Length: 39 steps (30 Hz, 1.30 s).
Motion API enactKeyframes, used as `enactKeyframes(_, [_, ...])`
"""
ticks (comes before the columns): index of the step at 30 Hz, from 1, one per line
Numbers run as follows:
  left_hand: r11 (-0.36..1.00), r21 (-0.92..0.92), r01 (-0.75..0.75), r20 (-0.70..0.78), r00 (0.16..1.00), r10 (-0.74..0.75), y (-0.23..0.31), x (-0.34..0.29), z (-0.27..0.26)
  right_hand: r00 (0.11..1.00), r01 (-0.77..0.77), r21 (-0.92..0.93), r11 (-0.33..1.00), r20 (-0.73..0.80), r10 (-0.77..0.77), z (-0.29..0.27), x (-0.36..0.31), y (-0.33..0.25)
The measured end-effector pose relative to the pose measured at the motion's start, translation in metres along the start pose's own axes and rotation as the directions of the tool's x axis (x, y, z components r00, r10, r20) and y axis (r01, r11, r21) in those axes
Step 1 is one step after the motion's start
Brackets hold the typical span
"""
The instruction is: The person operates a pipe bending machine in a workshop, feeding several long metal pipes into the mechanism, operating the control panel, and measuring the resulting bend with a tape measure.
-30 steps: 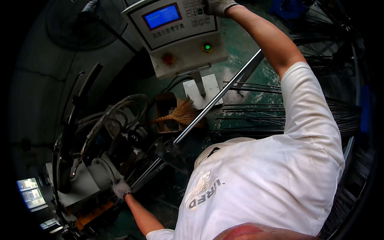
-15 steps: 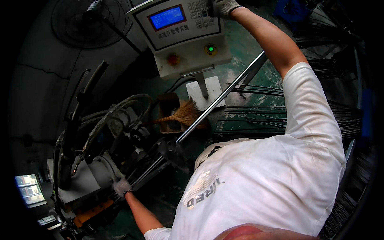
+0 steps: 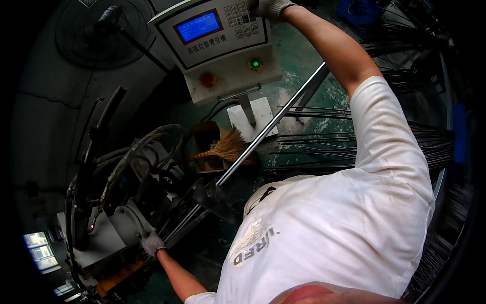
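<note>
My right hand, in a knitted glove with dark fingers, reaches to the keypad of a pale control console. Its fingers lie over the keys, partly cut off by the picture's top edge, and hold nothing that I can see. The console has a lit blue screen, a red button and a green-lit button. Down at the left, my gloved left hand is at the edge of a grey machine housing, beside thin metal bars. Its fingers are too dark to make out.
A long shiny metal tube slants between console and machine. Hoses loop over the machine. A straw broom rests at a box. Bundles of thin dark rods lie at the right. A fan stands upper left.
The whole view has shifted slightly, so console, tube and machine appear a little further left. Both hands keep their places at the keypad and the machine housing.
</note>
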<state>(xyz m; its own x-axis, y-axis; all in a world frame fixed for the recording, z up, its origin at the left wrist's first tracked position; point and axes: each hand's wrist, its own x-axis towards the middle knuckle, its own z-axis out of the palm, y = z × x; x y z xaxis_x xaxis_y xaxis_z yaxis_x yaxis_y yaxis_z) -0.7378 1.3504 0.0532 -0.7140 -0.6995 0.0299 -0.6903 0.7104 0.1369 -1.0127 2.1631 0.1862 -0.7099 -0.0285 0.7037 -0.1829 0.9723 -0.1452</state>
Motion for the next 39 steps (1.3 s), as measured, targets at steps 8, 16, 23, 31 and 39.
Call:
enactKeyframes(8, [0.998, 0.047, 0.030, 0.018, 0.999, -0.030, 0.007, -0.004, -0.004, 0.999, 0.014, 0.034, 0.999, -0.033, -0.013, 0.004, -0.001, 0.002])
enactKeyframes(16, [0.998, 0.062, 0.011, -0.005, 1.000, -0.010, 0.001, 0.003, 0.002, 1.000, -0.021, 0.000, 1.000, 0.001, 0.021, 0.002, -0.003, 0.000])
enactKeyframes(23, [0.999, 0.039, 0.003, -0.002, 1.000, -0.003, -0.001, 0.002, 0.002, 0.961, -0.225, -0.204, 0.953, 0.115, 0.252, -0.005, -0.010, -0.048])
enactKeyframes(31, [1.000, 0.012, -0.018, -0.012, 1.000, 0.018, -0.001, 0.002, 0.003, 0.987, -0.128, -0.241, 0.962, 0.068, 0.148, 0.017, -0.011, -0.018])
enactKeyframes(39, [1.000, 0.017, -0.009, -0.008, 1.000, 0.009, 0.006, -0.004, 0.000, 0.992, -0.069, -0.042, 0.997, 0.105, 0.073, 0.002, -0.009, -0.012])
